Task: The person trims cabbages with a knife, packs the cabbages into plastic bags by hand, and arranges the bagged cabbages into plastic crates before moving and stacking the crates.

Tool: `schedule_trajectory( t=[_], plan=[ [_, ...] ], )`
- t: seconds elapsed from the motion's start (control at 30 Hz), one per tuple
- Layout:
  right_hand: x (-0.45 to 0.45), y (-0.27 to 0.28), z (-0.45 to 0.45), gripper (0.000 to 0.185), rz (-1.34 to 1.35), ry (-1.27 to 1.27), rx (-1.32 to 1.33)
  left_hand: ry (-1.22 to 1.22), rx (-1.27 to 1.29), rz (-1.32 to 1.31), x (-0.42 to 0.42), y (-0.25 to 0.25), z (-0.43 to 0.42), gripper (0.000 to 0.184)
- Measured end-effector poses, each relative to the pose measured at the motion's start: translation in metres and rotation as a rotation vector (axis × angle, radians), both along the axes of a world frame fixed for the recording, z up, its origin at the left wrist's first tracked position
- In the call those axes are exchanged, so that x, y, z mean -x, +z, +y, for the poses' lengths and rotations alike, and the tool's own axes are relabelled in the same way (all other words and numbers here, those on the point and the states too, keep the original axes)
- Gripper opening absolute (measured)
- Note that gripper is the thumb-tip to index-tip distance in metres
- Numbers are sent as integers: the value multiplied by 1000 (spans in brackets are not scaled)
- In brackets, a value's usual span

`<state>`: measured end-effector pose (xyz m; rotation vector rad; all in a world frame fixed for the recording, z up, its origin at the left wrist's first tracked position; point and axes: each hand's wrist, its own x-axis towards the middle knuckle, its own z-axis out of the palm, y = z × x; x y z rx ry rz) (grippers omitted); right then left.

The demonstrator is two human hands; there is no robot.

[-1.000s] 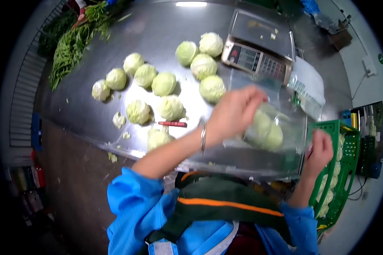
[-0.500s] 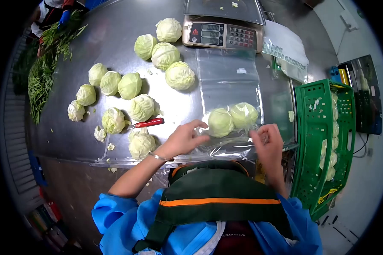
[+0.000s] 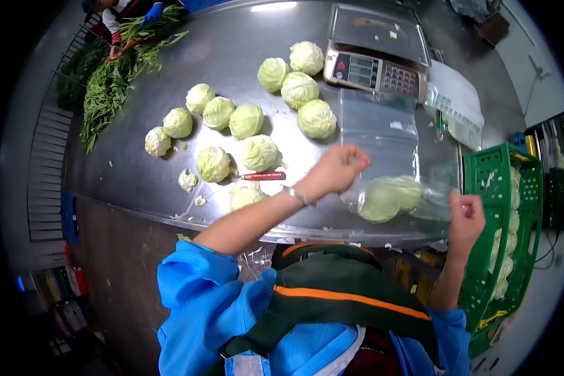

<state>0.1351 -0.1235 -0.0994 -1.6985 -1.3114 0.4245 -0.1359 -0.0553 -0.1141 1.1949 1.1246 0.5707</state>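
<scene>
1. With the right hand (image 3: 468,216), pinching an end of clear plastic film (image 3: 433,199), fingers curled closed, close to the green crate.
2. With the left hand (image 3: 339,168), fingers bent and drawn together above the film; cannot tell whether gripping any of it. On that wrist, a metal bracelet (image 3: 297,195).
3. Between the hands and slightly below, on the metal surface (image 3: 319,216), see two pale green cabbages (image 3: 388,199) under the thin, wrinkled, glossy film; apart from both hands.
4. Just beyond them, see a flat, clear bag (image 3: 378,119) with a small pale label, too blurred to read.
5. To the left, find a red-handled knife (image 3: 263,176) among round loose cabbages (image 3: 245,121), with pale lettering on the handle, too small to read.
6. Beyond the flat bag, find a scale (image 3: 376,69) with a metal pan, a keypad, a red logo and a stacked display; cannot make out brand or digits.
7. Beside the scale, see white sheets (image 3: 454,103) with a band of green print, not legible.
8. Right of the surface, see a perforated green plastic crate (image 3: 482,172) holding more cabbages (image 3: 508,244).
9. At far left, see feathery leafy greens (image 3: 106,94) near a co-worker's blue glove (image 3: 151,14).
</scene>
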Motion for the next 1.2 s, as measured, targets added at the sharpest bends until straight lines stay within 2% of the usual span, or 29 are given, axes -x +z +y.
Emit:
schedule_trajectory(
  t=[0.03, 0.07, 0.13, 0.17, 0.2, 0.27, 0.3, 0.33, 0.4, 0.43, 0.5, 0.6, 0.7, 0.73, 0.87, 0.97, 1.0, 1.1, 1.2],
  plan=[
    [5, -3, 4, 16, -161, 6, 4, -14, 40, 41, 2, -5, 4, 19],
    [0, -14, 0, 13, 30, 4, 34, 4, 62, 51, 6, -8, 5, 19],
    [0, -8, -9, 11, 69, 20, 115, 46, 135, 60, 18, -17, -4, 21],
    [1, -2, -14, 10, 85, 25, 163, -10, 145, 76, 28, -21, -6, 35],
    [5, 10, -18, 6, -57, 4, 137, -44, 242, 124, 33, -18, -9, 43],
    [35, 42, -17, 6, -202, 170, -2, -123, 467, 160, 46, -15, -10, 56],
    [56, 50, -15, 7, -268, 251, -68, -202, 583, 111, 53, -25, -8, 48],
    [78, 49, -9, 7, -269, 497, -90, -215, 627, 113, 56, -30, -12, 43],
    [122, 23, 9, 9, -225, 825, -125, -227, 681, 127, 60, -31, -19, 35],
    [137, 1, 16, 10, -184, 910, -136, -182, 703, 112, 60, -28, -22, 31],
    [143, -2, 9, 9, -297, 1017, 72, -78, 740, 73, 62, -20, -28, 24],
    [149, 15, 2, 8, -297, 1124, 458, -55, 727, -14, 75, -34, -43, 22],
    [178, 19, 20, 10, -247, 1174, -236, -9, 618, -179, 79, -47, -56, 19],
    [186, 13, 22, 11, -252, 1222, -196, 2, 581, -244, 80, -48, -59, 18],
    [175, 5, 18, 12, -535, 1292, 581, 105, 639, -171, 85, -57, -65, 21],
    [194, -1, 10, 14, -278, 992, 180, 140, 650, -201, 87, -68, -72, 21],
    [197, -4, 21, 16, -430, 1059, -134, 137, 629, -210, 89, -66, -73, 22],
    [192, -19, 19, 17, -525, 1201, 292, 147, 604, -235, 93, -66, -77, 25],
    [188, -1, 14, 19, -519, 1168, 576, 155, 631, -208, 93, -57, -75, 29]
  ],
)
